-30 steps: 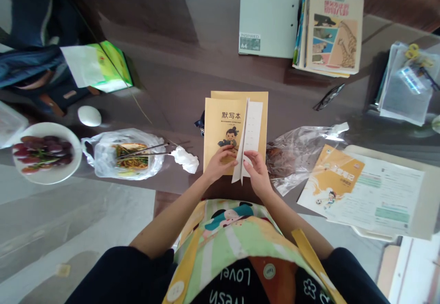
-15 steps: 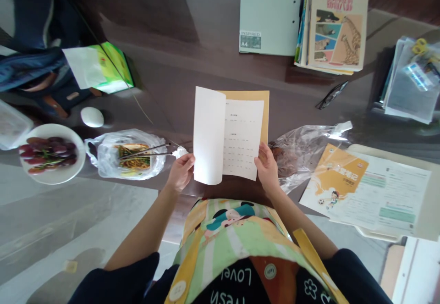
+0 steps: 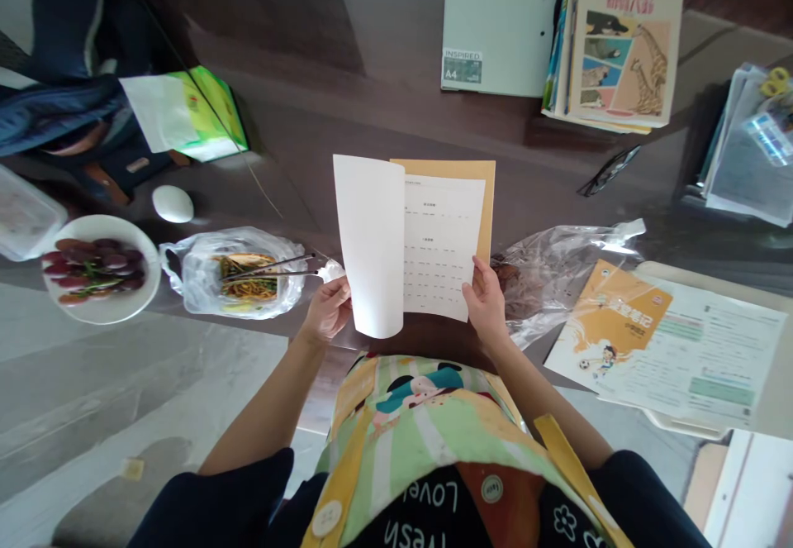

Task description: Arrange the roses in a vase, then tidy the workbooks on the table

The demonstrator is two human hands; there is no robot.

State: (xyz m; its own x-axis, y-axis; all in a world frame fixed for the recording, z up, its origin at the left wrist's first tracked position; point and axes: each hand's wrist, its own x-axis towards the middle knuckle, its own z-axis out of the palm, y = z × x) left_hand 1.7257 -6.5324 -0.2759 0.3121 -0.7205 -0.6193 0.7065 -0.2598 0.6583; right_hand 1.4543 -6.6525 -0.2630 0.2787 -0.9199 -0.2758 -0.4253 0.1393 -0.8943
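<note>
Between my hands, an open booklet of white printed pages with a tan cover behind them is held up over the table's near edge. A blank white page curls over its left half. My left hand is closed, its fingers pinching the lower left edge of that page. My right hand grips the booklet's lower right edge, thumb in front. Small print on the right page is too fine to read. Chopsticks and a white crumpled tissue lie just beyond my left hand.
At the left are a noodle box in a plastic bag, a plate of grapes, a white mouse and a bag. Rightward lie a clear plastic bag, glasses, stacked books and a workbook.
The turned page has swung further left and its curl is wider. The view has shifted slightly, so the table items sit a little further right. Both hands keep their hold.
</note>
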